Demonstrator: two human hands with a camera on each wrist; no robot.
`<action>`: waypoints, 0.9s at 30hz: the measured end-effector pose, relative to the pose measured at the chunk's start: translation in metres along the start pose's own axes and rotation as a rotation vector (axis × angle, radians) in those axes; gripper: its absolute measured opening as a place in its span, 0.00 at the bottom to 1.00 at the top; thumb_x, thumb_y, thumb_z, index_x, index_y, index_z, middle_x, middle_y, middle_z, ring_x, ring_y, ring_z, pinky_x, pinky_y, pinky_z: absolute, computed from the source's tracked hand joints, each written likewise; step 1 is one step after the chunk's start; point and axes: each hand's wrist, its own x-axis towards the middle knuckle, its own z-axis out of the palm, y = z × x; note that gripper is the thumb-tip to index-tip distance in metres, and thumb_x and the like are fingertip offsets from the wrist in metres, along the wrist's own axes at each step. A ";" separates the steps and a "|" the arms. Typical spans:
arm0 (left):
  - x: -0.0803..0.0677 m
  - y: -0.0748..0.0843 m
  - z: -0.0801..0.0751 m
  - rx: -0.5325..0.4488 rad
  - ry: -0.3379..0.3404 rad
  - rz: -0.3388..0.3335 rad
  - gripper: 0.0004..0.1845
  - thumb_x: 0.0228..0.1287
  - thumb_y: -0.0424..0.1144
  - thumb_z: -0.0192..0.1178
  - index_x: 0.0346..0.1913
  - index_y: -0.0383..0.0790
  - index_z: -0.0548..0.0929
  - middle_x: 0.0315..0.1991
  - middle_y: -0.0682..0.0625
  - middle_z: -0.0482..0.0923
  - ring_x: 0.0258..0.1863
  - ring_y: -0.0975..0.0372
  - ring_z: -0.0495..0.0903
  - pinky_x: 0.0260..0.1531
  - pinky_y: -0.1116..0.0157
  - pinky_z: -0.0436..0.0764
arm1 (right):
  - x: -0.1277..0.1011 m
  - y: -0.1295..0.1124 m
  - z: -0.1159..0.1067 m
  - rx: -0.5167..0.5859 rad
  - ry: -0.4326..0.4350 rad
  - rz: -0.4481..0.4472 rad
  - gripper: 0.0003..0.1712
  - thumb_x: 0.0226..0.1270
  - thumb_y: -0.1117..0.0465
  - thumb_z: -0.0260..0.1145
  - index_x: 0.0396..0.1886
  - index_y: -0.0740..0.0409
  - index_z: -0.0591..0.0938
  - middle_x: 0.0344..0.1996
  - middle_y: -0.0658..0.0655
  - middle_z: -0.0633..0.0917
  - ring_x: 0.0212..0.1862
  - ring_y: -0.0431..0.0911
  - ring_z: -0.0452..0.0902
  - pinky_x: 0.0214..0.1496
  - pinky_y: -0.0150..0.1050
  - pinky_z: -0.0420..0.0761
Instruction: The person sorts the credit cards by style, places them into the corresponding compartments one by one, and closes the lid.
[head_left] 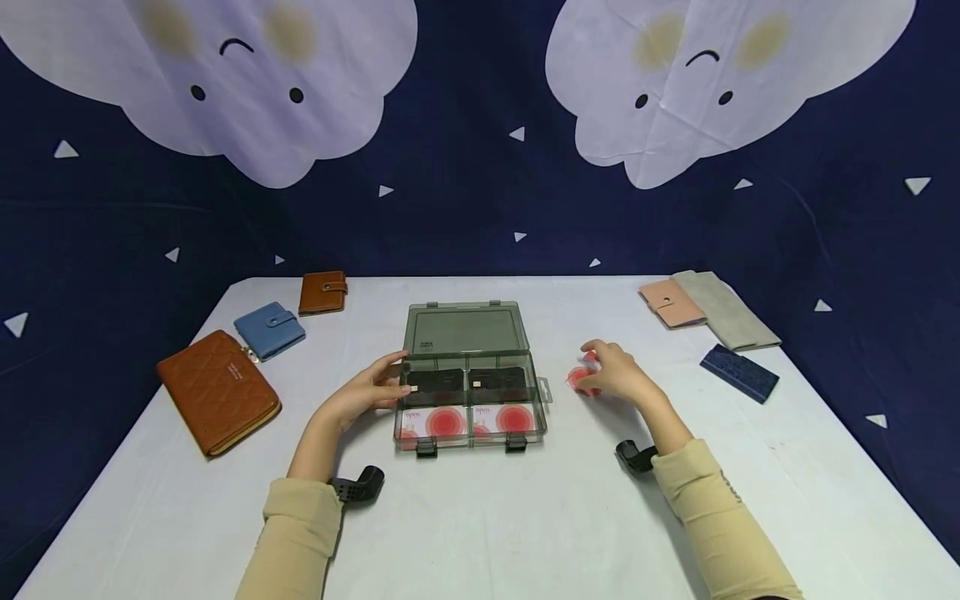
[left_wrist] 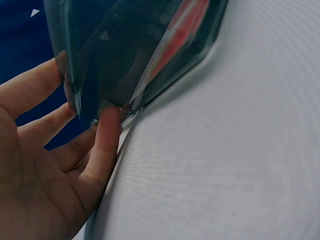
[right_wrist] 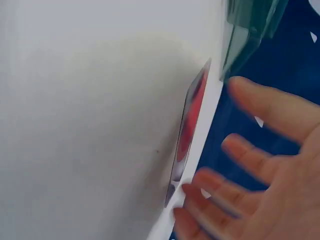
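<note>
- Clear grey organiser box (head_left: 469,392) open at the centre of the white worktop (head_left: 525,517), lid laid back flat, four compartments visible.
- Two far compartments loaded with dark cards (head_left: 468,381); two near compartments loaded with red-and-white cards (head_left: 468,419).
- Left hand (head_left: 372,390) set against the box's left wall, fingers nearly straight and spread, thumb along the rim; bracing, not gripping. Confirmed in the left wrist view: fingertips (left_wrist: 107,125) pressed to the box corner.
- Right hand (head_left: 618,372) just right of the box, fingers loosely extended over one loose red card (head_left: 581,379) lying on the worktop. Right wrist view blurred: fingertips (right_wrist: 192,192) at the card's edge, no pinch evident, card flat on the surface.
- Step judged in hand: picking up the loose card beside the box, box steadied meanwhile.
- Next move judged to call for lifting one card edge off the flat surface, a thumb-and-finger pinch, then a short carry left to a near compartment with matching cards.
- Elsewhere: brown quilted wallet (head_left: 218,390), blue wallet (head_left: 268,330) and small brown wallet (head_left: 322,292) at left; pink wallet (head_left: 671,303), grey pouch (head_left: 726,311) and dark blue case (head_left: 739,373) at right, all well apart from the hands.
</note>
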 end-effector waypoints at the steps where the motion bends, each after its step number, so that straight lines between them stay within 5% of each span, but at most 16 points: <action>1: 0.000 0.000 0.000 -0.001 0.000 -0.001 0.39 0.61 0.37 0.58 0.72 0.45 0.50 0.70 0.34 0.46 0.66 0.42 0.55 0.57 0.49 0.68 | 0.000 0.003 -0.001 -0.039 -0.009 0.026 0.34 0.53 0.59 0.69 0.58 0.69 0.69 0.51 0.74 0.71 0.53 0.68 0.66 0.50 0.60 0.69; 8: -0.001 0.001 0.001 -0.002 0.001 0.003 0.39 0.61 0.36 0.58 0.72 0.44 0.51 0.70 0.33 0.46 0.65 0.42 0.56 0.57 0.49 0.68 | -0.003 0.010 -0.006 -0.227 -0.064 0.200 0.43 0.45 0.49 0.72 0.55 0.73 0.70 0.50 0.75 0.69 0.52 0.69 0.65 0.48 0.64 0.68; 13: -0.001 0.001 0.001 0.003 0.010 -0.003 0.39 0.61 0.37 0.58 0.72 0.44 0.51 0.70 0.34 0.47 0.65 0.42 0.56 0.57 0.49 0.68 | -0.001 0.013 -0.006 -0.192 -0.054 0.217 0.45 0.42 0.48 0.75 0.52 0.74 0.68 0.49 0.75 0.68 0.52 0.69 0.64 0.48 0.65 0.67; 20: 0.000 0.001 0.001 0.005 0.017 -0.015 0.39 0.61 0.37 0.58 0.72 0.45 0.51 0.70 0.34 0.47 0.66 0.43 0.54 0.57 0.49 0.68 | 0.003 0.014 -0.006 0.021 -0.002 0.129 0.44 0.41 0.62 0.75 0.53 0.67 0.56 0.46 0.76 0.72 0.46 0.64 0.68 0.48 0.57 0.69; 27: 0.000 0.000 0.001 0.003 0.013 -0.012 0.40 0.61 0.38 0.59 0.72 0.45 0.51 0.70 0.34 0.47 0.66 0.43 0.54 0.57 0.49 0.67 | 0.003 0.014 -0.007 0.356 -0.029 0.010 0.36 0.53 0.76 0.61 0.57 0.67 0.51 0.25 0.59 0.72 0.25 0.46 0.69 0.28 0.37 0.70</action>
